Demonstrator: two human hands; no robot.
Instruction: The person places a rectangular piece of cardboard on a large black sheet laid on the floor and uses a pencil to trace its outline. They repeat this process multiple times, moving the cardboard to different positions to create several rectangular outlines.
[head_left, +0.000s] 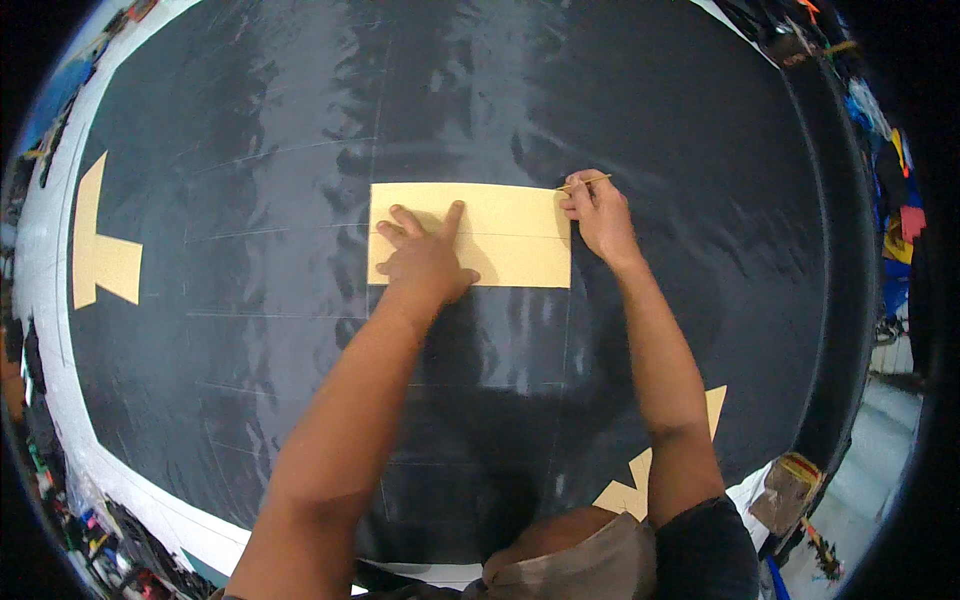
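"Where is the yellow card point(515, 236)?"

"Flat on the dark sheet point(700, 250), under the left hand point(420, 262). Those fingers are spread wide over its left half, the thumb near the lower edge."

"And the right hand point(600, 218)?"

"Just beside the card's upper right corner, fingers pinched narrow around a thin stick point(600, 179). Its tip is at the card's top edge; I can't tell whether they touch."

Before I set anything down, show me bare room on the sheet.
Bare: the sheet between the T-shaped piece and the card, beyond the card, and right of the right hand. Crowded: the card, under the left hand, a stick at its corner; and lower right, yellow material beside the right arm.
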